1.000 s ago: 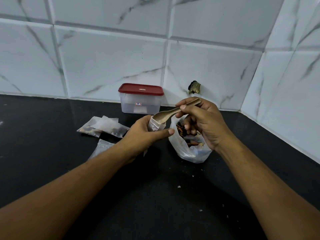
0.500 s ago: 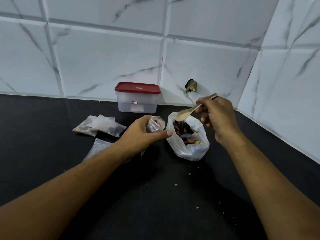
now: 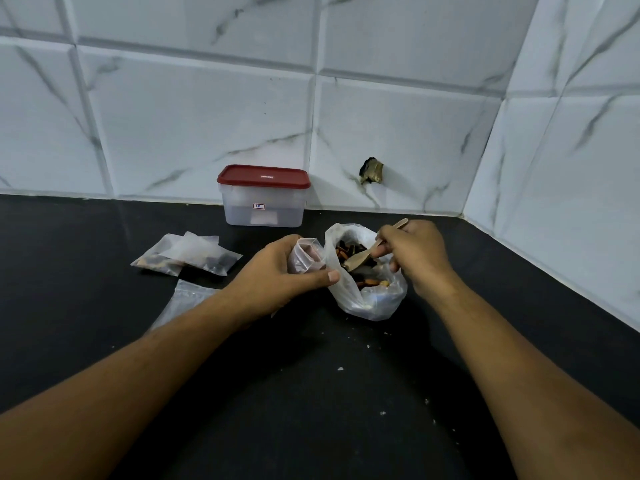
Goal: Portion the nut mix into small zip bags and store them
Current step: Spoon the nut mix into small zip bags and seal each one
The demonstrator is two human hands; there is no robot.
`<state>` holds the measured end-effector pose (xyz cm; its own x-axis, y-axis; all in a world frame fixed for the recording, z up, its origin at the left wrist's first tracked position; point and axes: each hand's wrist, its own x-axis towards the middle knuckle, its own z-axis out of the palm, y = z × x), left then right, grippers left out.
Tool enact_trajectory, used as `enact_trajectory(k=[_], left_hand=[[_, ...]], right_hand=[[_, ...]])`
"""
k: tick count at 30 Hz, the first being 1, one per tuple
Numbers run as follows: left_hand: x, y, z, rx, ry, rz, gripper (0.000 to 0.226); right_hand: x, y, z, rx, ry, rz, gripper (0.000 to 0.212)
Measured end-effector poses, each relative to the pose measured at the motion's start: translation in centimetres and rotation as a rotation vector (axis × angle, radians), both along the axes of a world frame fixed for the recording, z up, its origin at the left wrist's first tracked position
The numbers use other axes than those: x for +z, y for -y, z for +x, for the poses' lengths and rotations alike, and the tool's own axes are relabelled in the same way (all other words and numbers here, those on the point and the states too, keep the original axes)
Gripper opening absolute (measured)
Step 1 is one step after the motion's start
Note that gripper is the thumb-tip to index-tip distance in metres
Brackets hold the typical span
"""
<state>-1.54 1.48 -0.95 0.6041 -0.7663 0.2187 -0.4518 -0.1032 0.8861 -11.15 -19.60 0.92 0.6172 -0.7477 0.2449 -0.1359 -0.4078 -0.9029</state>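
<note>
A white plastic bag [image 3: 367,301] of nut mix [image 3: 349,250] stands open near the counter's [image 3: 311,393] back edge, with a wooden spoon [image 3: 358,258] dipped in. A small zip bag [image 3: 304,253] is held mouth-up just beside its left side; filled bags [image 3: 187,256] lie flat farther left.

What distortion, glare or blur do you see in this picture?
Head view: the wide lens makes the wall grout lines fan outward and stretches both forearms; light is soft and bluish, without glare on the black counter; the spoon and the nut bag look slightly soft.
</note>
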Motion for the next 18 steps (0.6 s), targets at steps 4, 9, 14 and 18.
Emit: enact_trajectory(k=[4, 9, 14, 18], left_hand=[[0.3, 0.0, -0.3, -0.038, -0.003, 0.008, 0.058], [0.2, 0.0, -0.3, -0.044, -0.02, -0.012, 0.055], [0.3, 0.1, -0.3, -0.056, -0.024, -0.006, 0.055], [0.2, 0.0, -0.3, -0.043, -0.024, -0.007, 0.056]], right_hand=[[-0.1, -0.7, 0.2, 0.043, -0.031, 0.14, 0.02], [0.2, -0.3, 0.0, 0.065, -0.035, 0.288, 0.026], [0.2, -0.1, 0.0, 0.079, -0.041, 0.335, 0.019], [0.3, 0.4, 0.0, 0.052, 0.026, 0.402, 0.015]])
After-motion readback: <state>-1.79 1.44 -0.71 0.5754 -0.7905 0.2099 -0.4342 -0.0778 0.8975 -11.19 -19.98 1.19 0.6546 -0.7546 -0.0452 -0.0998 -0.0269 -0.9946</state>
